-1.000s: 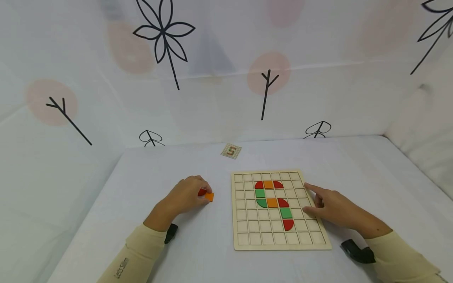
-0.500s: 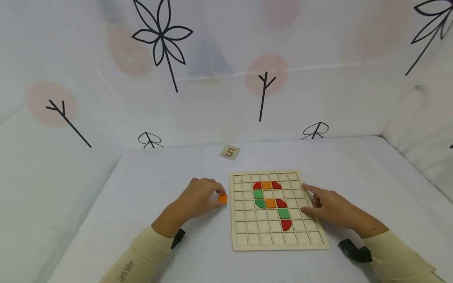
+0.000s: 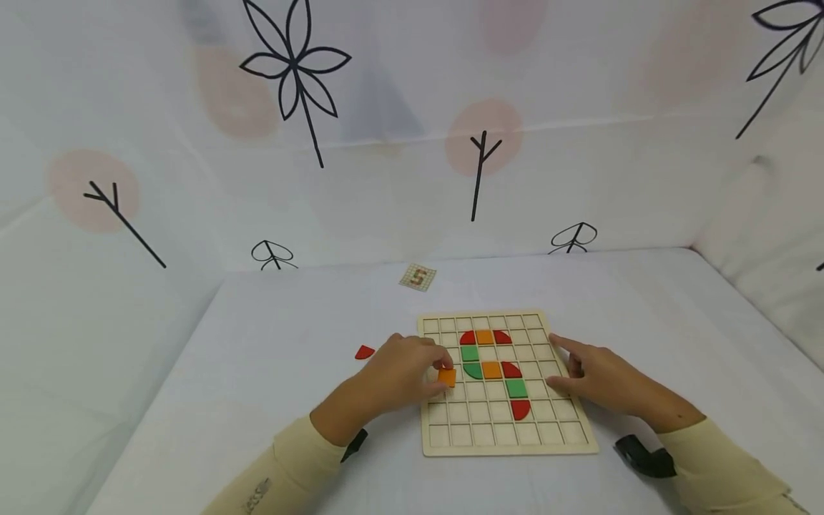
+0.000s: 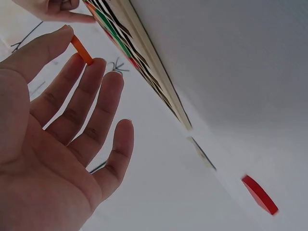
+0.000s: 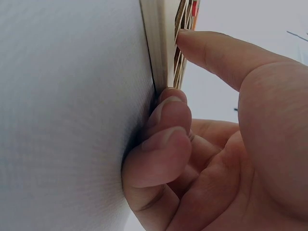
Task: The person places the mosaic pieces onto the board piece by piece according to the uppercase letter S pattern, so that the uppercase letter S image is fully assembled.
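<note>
My left hand [image 3: 400, 373] pinches a square orange tile [image 3: 447, 378] between thumb and fingertips, above the left columns of a wooden grid board [image 3: 508, 447]. In the left wrist view that orange tile [image 4: 82, 50] is seen edge-on, and the outer fingers are spread. My right hand [image 3: 605, 379] holds the board's right edge. Its thumb [image 5: 207, 45] lies on the top face, and its curled fingers [image 5: 168, 115] bear against the side. Several red, green and orange tiles sit in the grid, including a green square [image 3: 516, 388] and a red rounded tile [image 3: 521, 410].
A loose red rounded tile [image 3: 364, 352] lies on the white cloth left of the board. Behind the board lies a small pattern card [image 3: 418, 277] showing an S-like figure. A printed cloth backdrop [image 3: 386, 193] rises at the table's far edge.
My left hand has carried the orange tile rightward from the cloth to over the board, uncovering the loose red tile. The right hand keeps its place at the board's edge.
</note>
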The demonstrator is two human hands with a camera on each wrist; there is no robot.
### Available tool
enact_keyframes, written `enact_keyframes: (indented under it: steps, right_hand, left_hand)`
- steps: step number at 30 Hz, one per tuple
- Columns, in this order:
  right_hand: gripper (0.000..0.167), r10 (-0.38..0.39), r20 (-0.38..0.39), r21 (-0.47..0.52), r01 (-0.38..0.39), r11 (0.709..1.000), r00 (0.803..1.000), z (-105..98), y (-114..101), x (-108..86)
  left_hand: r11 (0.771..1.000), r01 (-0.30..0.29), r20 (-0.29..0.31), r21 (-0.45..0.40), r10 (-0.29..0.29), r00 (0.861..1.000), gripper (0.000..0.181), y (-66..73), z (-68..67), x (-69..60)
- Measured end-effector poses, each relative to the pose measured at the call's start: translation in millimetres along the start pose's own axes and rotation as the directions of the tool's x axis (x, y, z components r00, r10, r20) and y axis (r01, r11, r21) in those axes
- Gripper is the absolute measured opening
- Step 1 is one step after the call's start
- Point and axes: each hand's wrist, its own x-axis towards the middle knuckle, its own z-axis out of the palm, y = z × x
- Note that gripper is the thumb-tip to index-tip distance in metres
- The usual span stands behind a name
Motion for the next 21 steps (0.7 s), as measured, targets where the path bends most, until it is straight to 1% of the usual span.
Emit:
enact_keyframes:
  steps: [2,5,11,12,16,21]
  right_hand:
    - [0.089,-0.003,-0.001,-0.003,0.003,1.000,1.000,-0.1,0.8,0.2]
    - [0.089,-0.003,-0.002,-0.003,0.003,1.000,1.000,-0.1,1.4,0.2]
    - [0.089,-0.010,-0.003,-0.005,0.010,1.000,1.000,0.0,2.1,0.0]
    - [0.090,-0.019,-0.004,-0.006,0.019,1.000,1.000,0.0,2.5,0.0]
    - [0.089,-0.012,-0.003,-0.009,0.012,1.000,1.000,-0.2,2.9,0.4]
    - [0.089,-0.002,0.004,-0.006,0.002,1.000,1.000,0.0,1.8,0.3]
  left_hand:
    - [1.000,-0.024,-0.005,-0.001,0.024,1.000,0.024,6.0,1.3,2.8]
    - [0.999,-0.043,-0.004,-0.005,0.043,0.999,0.025,14.3,3.8,6.8]
    - [0.998,-0.055,0.023,0.029,0.054,0.998,0.029,28.8,8.1,14.9]
    - [0.998,-0.058,0.022,0.036,0.057,0.998,0.029,30.8,9.0,16.0]
    - [0.997,-0.064,0.027,0.045,0.063,0.998,0.027,38.1,14.2,20.4]
    - [0.996,-0.072,0.060,0.049,0.069,0.996,0.025,45.2,20.8,25.8]
